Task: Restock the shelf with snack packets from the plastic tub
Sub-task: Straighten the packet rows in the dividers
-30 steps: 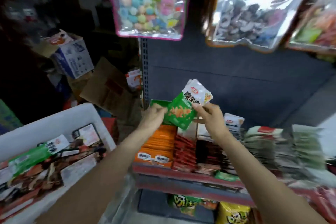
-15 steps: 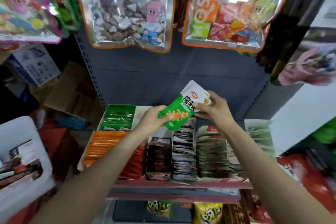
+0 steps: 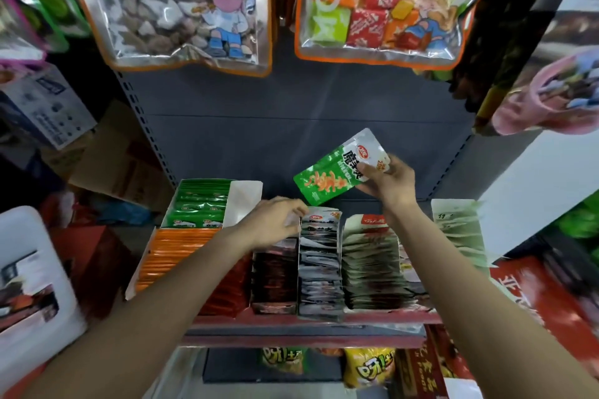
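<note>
snack packet [image 3: 337, 172] pinched in right hand [image 3: 387, 183] fingers above red-edged shelf [image 3: 304, 322], left hand [image 3: 275, 225] fingers curled on boxed rows

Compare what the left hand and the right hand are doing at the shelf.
The right hand grips a green and white packet, raised above the rows; the left hand holds no packet of its own. The left hand is lower, fingers at the top of the black and white packet row, while the right hand touches no row. Both reach over the same shelf.
</note>
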